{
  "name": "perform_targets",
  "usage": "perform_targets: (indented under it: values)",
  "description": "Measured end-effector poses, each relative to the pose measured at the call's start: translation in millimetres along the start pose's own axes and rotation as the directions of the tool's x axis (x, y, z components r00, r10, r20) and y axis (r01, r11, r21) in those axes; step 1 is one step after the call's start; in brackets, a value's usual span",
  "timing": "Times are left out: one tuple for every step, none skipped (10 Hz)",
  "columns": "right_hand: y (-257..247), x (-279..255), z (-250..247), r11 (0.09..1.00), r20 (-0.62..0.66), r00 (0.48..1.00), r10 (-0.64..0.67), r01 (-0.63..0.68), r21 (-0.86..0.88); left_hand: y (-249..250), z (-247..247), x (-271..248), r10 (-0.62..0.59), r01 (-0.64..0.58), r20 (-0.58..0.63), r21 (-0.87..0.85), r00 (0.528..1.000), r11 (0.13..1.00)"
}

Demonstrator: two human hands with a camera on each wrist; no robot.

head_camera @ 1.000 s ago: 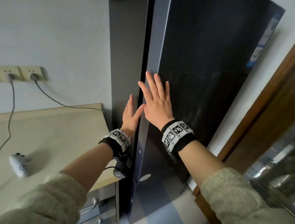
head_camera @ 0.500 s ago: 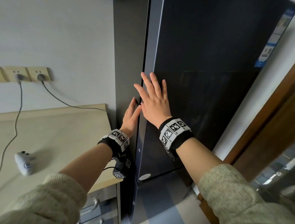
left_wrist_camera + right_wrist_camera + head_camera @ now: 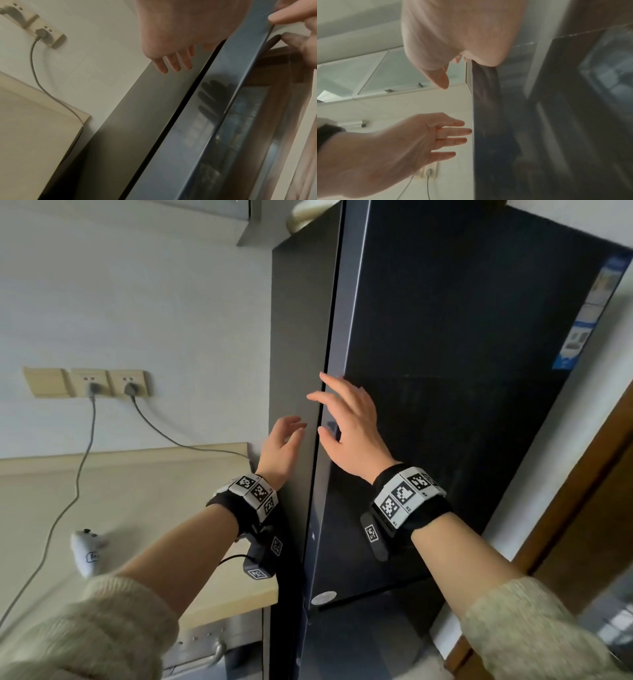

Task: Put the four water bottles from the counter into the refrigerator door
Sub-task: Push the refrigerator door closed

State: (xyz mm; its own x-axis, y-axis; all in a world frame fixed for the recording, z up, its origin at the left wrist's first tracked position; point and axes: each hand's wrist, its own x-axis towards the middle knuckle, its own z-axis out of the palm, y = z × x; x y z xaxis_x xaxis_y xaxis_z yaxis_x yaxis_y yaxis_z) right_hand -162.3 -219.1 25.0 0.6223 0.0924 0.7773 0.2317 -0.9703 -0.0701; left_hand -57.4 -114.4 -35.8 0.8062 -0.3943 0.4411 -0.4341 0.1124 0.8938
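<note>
The tall black refrigerator door stands shut, with only a thin dark seam along its left edge. My right hand hovers at that edge with spread, relaxed fingers at the door's front face. My left hand is beside the refrigerator's grey side panel, fingers loose and holding nothing. The right wrist view shows the left hand just short of the door edge. No water bottles are in view.
A beige counter runs left of the refrigerator, with a white handheld device on it. Two cables hang from wall sockets. Metal drawers sit under the counter. A brown wooden door frame is at the right.
Both hands have come off their flat press on the refrigerator and now hover with looser fingers. The head view has tilted upward, showing the refrigerator's top.
</note>
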Motion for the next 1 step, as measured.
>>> perform_targets:
  values:
    - [-5.7, 13.0, -23.6, 0.999, -0.199, 0.98, 0.005, 0.005, 0.051, 15.9, -5.6, 11.5, 0.04, -0.04, -0.032, 0.001, 0.999, 0.999]
